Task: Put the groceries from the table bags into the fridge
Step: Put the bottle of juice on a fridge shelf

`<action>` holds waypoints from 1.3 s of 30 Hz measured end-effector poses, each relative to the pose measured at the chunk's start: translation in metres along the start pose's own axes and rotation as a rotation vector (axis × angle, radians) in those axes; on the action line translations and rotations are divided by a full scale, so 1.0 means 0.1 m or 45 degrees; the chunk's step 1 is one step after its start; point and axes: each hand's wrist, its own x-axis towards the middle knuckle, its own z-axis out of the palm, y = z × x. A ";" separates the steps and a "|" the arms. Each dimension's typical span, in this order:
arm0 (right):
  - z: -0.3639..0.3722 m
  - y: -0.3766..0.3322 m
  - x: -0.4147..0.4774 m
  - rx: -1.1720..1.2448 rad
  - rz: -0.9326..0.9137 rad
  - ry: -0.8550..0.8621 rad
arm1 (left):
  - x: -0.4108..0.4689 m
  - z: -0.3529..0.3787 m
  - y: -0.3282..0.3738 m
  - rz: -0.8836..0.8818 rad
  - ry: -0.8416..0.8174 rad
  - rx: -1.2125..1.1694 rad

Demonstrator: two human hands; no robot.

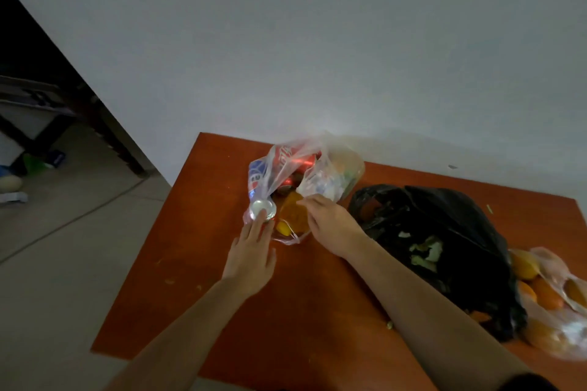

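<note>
A clear plastic bag (320, 174) lies on the orange table (197, 247) near the wall. It holds a red cola can (290, 159), a blue can (259, 179) whose silver end (262, 208) faces me, and an orange packet (293, 213). My left hand (251, 257) is flat with its fingers apart, and the fingertips touch the silver end of the blue can. My right hand (330, 222) pinches the edge of the clear bag beside the orange packet. The fridge is out of view.
A black plastic bag (444, 241) lies to the right of my right forearm. Beyond it, a clear bag of oranges (552, 301) sits at the table's right edge. A white wall rises behind the table. Tiled floor and dark furniture (47, 98) are on the left.
</note>
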 end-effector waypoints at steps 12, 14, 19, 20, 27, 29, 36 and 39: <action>0.52 0.12 0.88 -0.876 -0.178 -0.443 | 0.06 0.12 -0.07 -0.087 0.101 -0.020; 0.57 0.16 0.89 -0.772 -0.158 -0.415 | 0.09 0.13 -0.06 -0.096 0.138 -0.057; 0.58 0.33 0.70 -0.602 -0.241 -0.359 | 0.17 0.14 -0.02 -0.112 0.203 -0.147; 0.56 0.37 0.67 -0.607 -0.252 -0.370 | 0.18 0.13 -0.02 -0.114 0.218 -0.165; 0.20 0.53 0.58 -0.545 -0.257 -0.295 | 0.26 -0.01 -0.04 -0.213 0.256 -0.182; 0.06 0.54 0.54 -0.329 -0.220 -0.180 | 0.29 -0.05 -0.01 -0.217 0.235 -0.167; -0.65 0.53 0.49 0.716 0.274 0.398 | 0.34 -0.21 0.26 -0.219 0.111 0.006; -0.81 0.54 0.35 0.909 0.348 0.433 | 0.38 -0.31 0.30 -0.212 0.017 0.110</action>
